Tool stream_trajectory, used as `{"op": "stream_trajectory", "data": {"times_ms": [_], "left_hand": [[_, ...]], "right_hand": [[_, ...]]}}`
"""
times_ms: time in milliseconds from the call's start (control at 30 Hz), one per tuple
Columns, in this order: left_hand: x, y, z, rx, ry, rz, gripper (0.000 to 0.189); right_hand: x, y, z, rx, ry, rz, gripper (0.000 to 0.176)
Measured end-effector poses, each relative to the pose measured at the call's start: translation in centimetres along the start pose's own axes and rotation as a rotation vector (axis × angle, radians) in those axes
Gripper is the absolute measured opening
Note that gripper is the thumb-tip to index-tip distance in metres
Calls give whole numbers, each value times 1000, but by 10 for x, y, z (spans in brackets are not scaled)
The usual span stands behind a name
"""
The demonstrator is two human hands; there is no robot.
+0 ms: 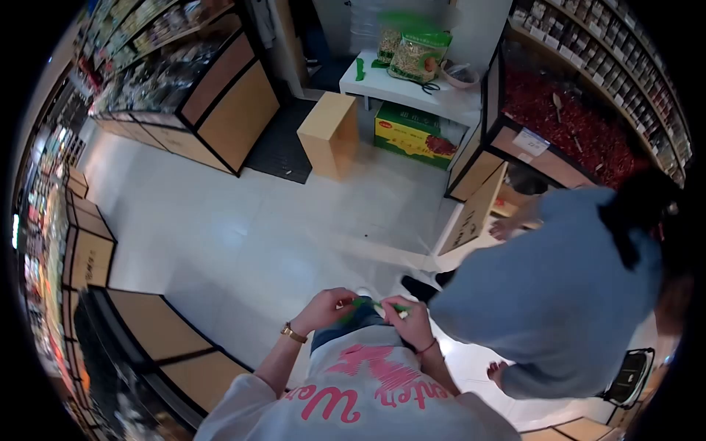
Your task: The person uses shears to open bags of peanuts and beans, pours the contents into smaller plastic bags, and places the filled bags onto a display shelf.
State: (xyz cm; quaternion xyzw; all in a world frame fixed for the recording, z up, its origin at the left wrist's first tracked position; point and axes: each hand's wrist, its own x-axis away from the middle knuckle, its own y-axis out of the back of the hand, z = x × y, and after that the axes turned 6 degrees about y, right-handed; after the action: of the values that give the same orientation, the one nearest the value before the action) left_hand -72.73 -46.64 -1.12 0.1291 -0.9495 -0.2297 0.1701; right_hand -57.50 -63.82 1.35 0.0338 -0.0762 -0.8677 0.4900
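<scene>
In front of my waist, my left hand is closed, its fingers curled at one end of a thin green strip. My right hand pinches green material with a small pale part beside it. Motion blurs the strip, so its exact kind is hard to make out. A similar green strip lies on the white table ahead, near clear-fronted bags of dried goods with green tops. Black scissors lie by the bags.
To my right, a person in a blue top bends at an open cabinet door under a bin of red dried goods. A wooden stool stands ahead. Beneath the table sits a green and yellow box. Wooden display units line the left.
</scene>
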Motion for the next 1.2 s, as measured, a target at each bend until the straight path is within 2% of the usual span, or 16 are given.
{"op": "stream_trajectory", "data": {"times_ms": [67,167,233,300,400,467,500,667,767,900,967,1033,1067,1133,1167,1200], "left_hand": [[-29,47,4,69,89,-53,18],[-75,102,28,119,154,-76,15],[-113,136,48,137,142,-70,14],[-152,171,70,250,155,-169,13],[-226,228,109,278,186,-137,13],[-274,273,118,249,236,-85,13],[-298,290,116,246,143,-149,10],[-444,381,126,136,48,-21,10],[-546,406,147,343,167,63,13],[-672,426,178,159,153,71,11],[-727,436,178,268,294,-10,9],[-780,444,196,388,382,-29,13],[-779,461,117,482,443,-85,11],[-855,455,241,525,440,-57,9],[-868,460,224,546,470,4,19],[-883,464,200,564,501,65,29]], "right_hand": [[-67,-11,14,105,61,85,12],[-163,-23,23,233,329,145,20],[-222,-19,34,180,257,177,25],[-281,-20,33,113,183,192,30],[-357,-12,15,358,238,91,30],[-399,-11,11,339,125,26,28],[-414,-6,12,330,30,2,27],[-474,11,-1,260,-66,-182,20],[-509,32,-18,253,-200,-288,19],[-571,70,-37,126,-251,-397,18],[-604,97,-49,241,-309,-358,17],[-638,126,-42,253,-326,-425,16],[-655,143,-33,279,-339,-391,17],[-666,163,-32,384,-395,-391,18],[-702,178,37,246,-499,-445,18],[-714,190,48,302,-561,-488,21]]}}
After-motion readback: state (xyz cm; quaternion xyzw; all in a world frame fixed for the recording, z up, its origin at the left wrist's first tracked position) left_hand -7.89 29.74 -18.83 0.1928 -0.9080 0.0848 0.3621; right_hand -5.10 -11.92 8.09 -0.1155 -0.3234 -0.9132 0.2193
